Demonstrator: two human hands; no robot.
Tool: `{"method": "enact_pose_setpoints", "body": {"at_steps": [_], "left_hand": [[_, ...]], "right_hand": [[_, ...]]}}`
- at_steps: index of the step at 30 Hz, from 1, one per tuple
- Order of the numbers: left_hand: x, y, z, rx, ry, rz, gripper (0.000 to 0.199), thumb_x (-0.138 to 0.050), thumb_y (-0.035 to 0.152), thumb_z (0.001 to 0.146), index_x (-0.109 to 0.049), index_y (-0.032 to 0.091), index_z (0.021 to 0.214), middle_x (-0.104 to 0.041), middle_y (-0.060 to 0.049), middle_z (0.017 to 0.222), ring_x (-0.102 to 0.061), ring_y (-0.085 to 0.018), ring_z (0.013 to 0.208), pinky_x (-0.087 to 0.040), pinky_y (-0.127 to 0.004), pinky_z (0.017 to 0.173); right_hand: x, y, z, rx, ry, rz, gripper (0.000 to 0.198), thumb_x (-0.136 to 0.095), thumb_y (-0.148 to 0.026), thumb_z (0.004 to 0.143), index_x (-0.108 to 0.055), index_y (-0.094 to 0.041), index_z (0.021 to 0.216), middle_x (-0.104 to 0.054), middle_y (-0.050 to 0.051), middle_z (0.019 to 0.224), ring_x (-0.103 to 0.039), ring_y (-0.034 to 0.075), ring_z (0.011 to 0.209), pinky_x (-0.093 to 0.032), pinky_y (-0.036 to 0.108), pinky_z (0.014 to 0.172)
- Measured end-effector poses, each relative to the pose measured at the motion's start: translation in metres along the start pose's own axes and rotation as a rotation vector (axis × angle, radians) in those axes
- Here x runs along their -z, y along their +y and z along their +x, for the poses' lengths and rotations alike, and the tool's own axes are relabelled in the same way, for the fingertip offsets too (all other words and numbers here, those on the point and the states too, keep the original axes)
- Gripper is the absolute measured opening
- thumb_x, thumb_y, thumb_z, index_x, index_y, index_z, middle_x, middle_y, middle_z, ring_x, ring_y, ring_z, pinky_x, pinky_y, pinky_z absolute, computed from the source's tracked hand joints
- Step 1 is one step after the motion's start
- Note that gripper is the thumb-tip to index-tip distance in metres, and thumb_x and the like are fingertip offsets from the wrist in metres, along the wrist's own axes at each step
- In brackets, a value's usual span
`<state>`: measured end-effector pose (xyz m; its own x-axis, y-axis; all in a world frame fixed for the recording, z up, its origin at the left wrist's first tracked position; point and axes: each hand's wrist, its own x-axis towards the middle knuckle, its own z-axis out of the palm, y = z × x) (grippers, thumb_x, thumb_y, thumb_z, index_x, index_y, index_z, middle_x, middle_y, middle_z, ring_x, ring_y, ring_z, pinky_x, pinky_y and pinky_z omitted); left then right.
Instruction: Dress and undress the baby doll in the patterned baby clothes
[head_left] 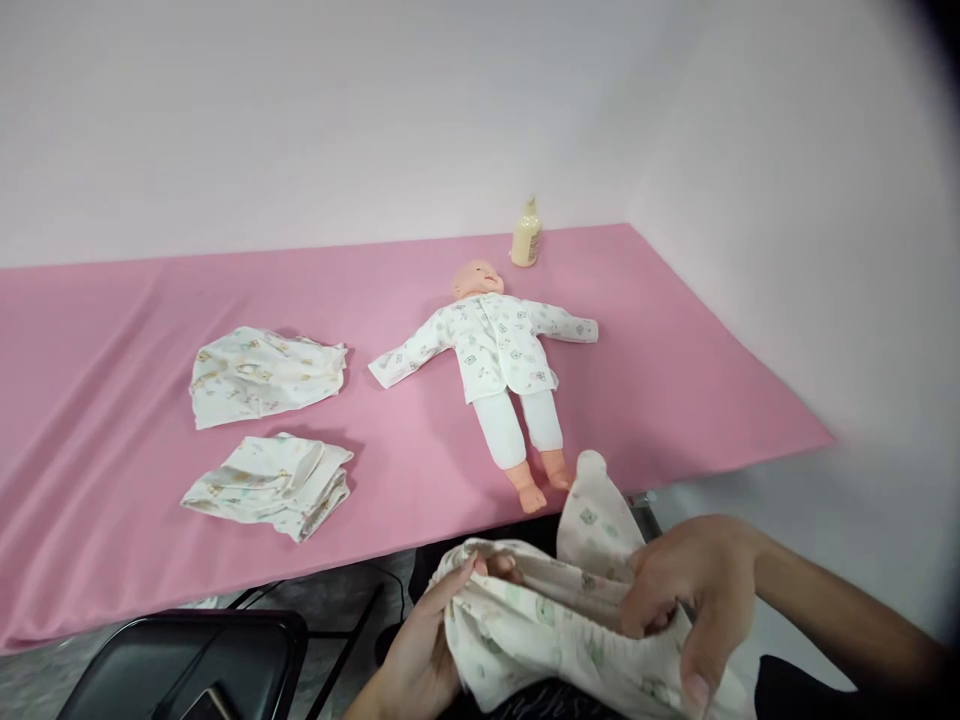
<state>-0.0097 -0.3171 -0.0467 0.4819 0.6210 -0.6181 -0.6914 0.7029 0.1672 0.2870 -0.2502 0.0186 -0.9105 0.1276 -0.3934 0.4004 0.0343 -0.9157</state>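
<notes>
Partly hidden, the left hand [429, 640] and right hand [705, 575] pinch a patterned garment [514, 630].

Open lane between doll's legs [501, 430] and nearer folded cloth [270, 485]; held garment [510, 625] crowds feet [532, 498].

Left grip [426, 640] fingers curled, right grip [701, 575] thumb downward, right forearm [832, 620] bare

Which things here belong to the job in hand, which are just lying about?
In the job:
printed garment, held by left hand and right hand
doll, probably

Apparently lying about:
far printed cloth
near printed cloth
pump bottle
black chair
</notes>
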Motion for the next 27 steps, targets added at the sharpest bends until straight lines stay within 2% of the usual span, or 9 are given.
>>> {"method": "enact_pose_setpoints", "body": {"at_steps": [3,5,7,10,14,17,20,23,27], "left_hand": [[0.010,-0.006,-0.004,0.028,-0.003,0.031,0.018,-0.075,0.027,0.082,-0.068,0.013,0.074,-0.067,-0.005,0.070,-0.067,-0.018,0.070,-0.054,-0.029,0.072],[0.012,-0.007,-0.002,0.052,0.034,0.043,0.017,-0.077,0.028,0.081,-0.069,0.014,0.078,-0.064,-0.002,0.062,-0.064,-0.017,0.060,-0.052,-0.029,0.065],[0.012,-0.008,0.007,0.042,0.054,0.011,0.013,-0.077,0.025,0.081,-0.069,0.014,0.081,-0.065,-0.001,0.064,-0.064,-0.016,0.059,-0.052,-0.028,0.065],[0.010,-0.012,0.025,-0.008,0.063,-0.064,0.009,-0.074,0.021,0.084,-0.069,0.014,0.087,-0.071,-0.004,0.081,-0.069,-0.015,0.075,-0.054,-0.027,0.076],[0.005,-0.017,0.042,-0.082,0.045,-0.071,0.013,-0.072,0.022,0.086,-0.070,0.013,0.096,-0.073,-0.009,0.104,-0.070,-0.021,0.100,-0.052,-0.033,0.096],[-0.002,-0.020,0.046,-0.105,0.049,-0.080,0.016,-0.070,0.023,0.088,-0.071,0.012,0.101,-0.072,-0.011,0.114,-0.068,-0.023,0.110,-0.049,-0.036,0.105],[-0.009,-0.023,0.046,-0.120,0.058,-0.091,0.020,-0.067,0.023,0.091,-0.071,0.013,0.107,-0.071,-0.011,0.120,-0.066,-0.023,0.117,-0.047,-0.036,0.108],[-0.015,-0.026,0.046,-0.151,0.022,-0.080,0.024,-0.065,0.027,0.093,-0.071,0.014,0.111,-0.069,-0.011,0.124,-0.064,-0.023,0.120,-0.048,-0.035,0.107],[-0.020,-0.030,0.048,-0.175,0.002,-0.075,0.029,-0.066,0.029,0.092,-0.070,0.015,0.118,-0.066,-0.011,0.129,-0.063,-0.023,0.120,-0.049,-0.034,0.105]], "right_hand": [[-0.015,0.013,0.013,0.038,-0.224,0.189,0.064,-0.066,-0.076,0.074,-0.063,-0.017,0.098,-0.049,-0.004,0.064,-0.044,0.010,0.053,-0.036,0.022,0.049],[-0.019,0.016,0.019,0.030,-0.218,0.221,0.062,-0.065,-0.072,0.078,-0.063,-0.016,0.102,-0.052,-0.002,0.067,-0.047,0.010,0.055,-0.037,0.022,0.050],[-0.018,0.014,0.021,0.010,-0.099,0.178,0.054,-0.062,-0.064,0.086,-0.066,-0.015,0.108,-0.055,-0.001,0.071,-0.049,0.010,0.060,-0.038,0.021,0.054],[-0.009,0.007,0.020,-0.088,0.222,0.069,0.047,-0.053,-0.057,0.095,-0.067,-0.018,0.117,-0.059,0.000,0.078,-0.048,0.010,0.063,-0.038,0.022,0.057],[0.007,-0.002,0.027,-0.229,0.660,-0.031,0.043,-0.048,-0.057,0.097,-0.069,-0.022,0.112,-0.063,0.003,0.084,-0.054,0.015,0.070,-0.043,0.027,0.062],[0.022,-0.009,0.043,-0.230,0.874,-0.066,0.044,-0.047,-0.055,0.097,-0.065,-0.022,0.119,-0.067,0.007,0.093,-0.062,0.022,0.084,-0.049,0.033,0.073],[0.041,-0.011,0.067,-0.212,0.983,-0.087,0.047,-0.050,-0.053,0.096,-0.058,-0.020,0.130,-0.068,0.012,0.113,-0.063,0.026,0.101,-0.049,0.037,0.085],[0.056,-0.008,0.087,-0.243,1.007,-0.101,0.065,-0.057,-0.054,0.092,-0.045,-0.016,0.143,-0.063,0.017,0.128,-0.063,0.028,0.109,-0.047,0.039,0.091],[0.063,-0.003,0.099,-0.285,0.989,-0.139,0.080,-0.056,-0.055,0.092,-0.027,-0.011,0.153,-0.070,0.013,0.104,-0.065,0.024,0.088,-0.047,0.039,0.081]]}}
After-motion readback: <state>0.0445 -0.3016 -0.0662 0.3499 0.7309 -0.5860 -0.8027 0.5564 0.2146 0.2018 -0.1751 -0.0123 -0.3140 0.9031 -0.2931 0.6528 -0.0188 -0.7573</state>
